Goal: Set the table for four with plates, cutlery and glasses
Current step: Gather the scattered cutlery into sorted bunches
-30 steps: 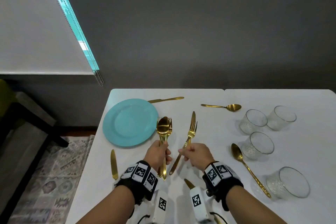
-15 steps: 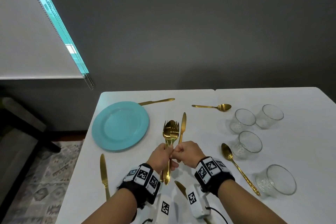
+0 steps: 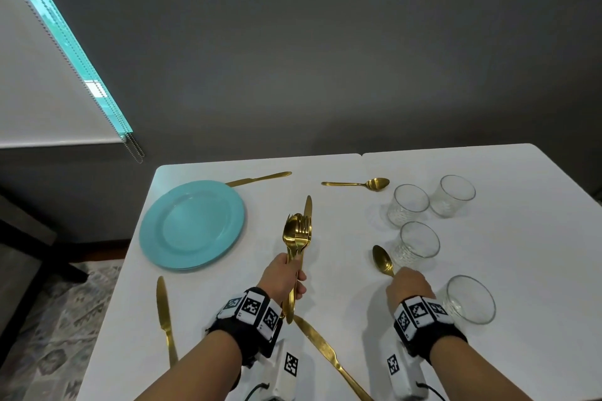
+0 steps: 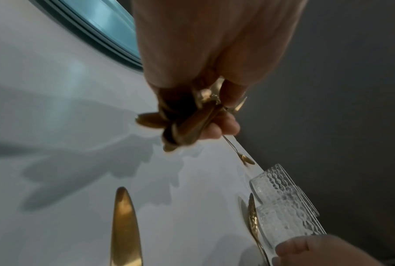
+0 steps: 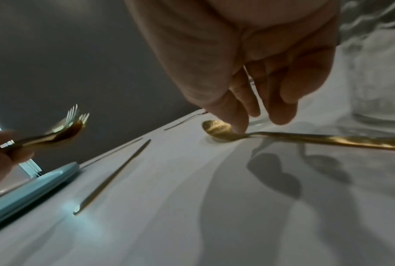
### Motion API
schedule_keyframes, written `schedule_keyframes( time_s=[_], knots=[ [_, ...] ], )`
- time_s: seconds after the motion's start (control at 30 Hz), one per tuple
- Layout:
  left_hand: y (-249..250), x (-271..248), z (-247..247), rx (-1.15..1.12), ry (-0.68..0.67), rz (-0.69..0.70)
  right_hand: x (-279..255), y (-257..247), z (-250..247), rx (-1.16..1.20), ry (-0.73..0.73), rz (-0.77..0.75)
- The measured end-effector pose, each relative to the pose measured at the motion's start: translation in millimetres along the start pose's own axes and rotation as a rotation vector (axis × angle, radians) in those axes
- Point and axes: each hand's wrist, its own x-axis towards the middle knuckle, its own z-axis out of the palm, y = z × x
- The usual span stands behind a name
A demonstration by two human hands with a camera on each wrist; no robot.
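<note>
At the near middle of the white table (image 3: 325,286), her left hand (image 3: 283,280) clenches a bundle of gold cutlery (image 3: 298,238) upright. Toward three o'clock, her right hand (image 3: 408,285) hovers loose-fingered, a fingertip (image 5: 238,124) touching a gold spoon (image 3: 382,260) lying flat beside the glasses (image 3: 418,239).

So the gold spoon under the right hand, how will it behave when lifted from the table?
The gold spoon looks like thin rigid metal, so it should stay stiff. It lies flat on the smooth white table, so the right hand may find it slippery. Its polished handle could slide or swing in a light pinch.
</note>
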Motion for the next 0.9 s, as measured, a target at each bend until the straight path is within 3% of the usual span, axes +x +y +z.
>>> schedule_keyframes(
  time_s=[0.4,0.6,0.8,0.9],
  knots=[
    [-6.1,-5.9,8.3,0.035,-0.023,-0.008,-0.2,22.6,17.9,0.010,0.089,-0.034],
    [-1.9,-3.9,5.6,0.016,-0.007,-0.009,4.7,20.4,14.7,-0.027,0.048,-0.028],
    [6.0,2.9,7.1,-0.019,0.003,-0.015,2.0,-14.6,-9.7,0.062,-0.115,-0.087],
    [12.3,7.1,8.6,-0.057,0.012,-0.003,4.0,-42.4,-21.7,0.448,-0.316,-0.139]
  ],
)
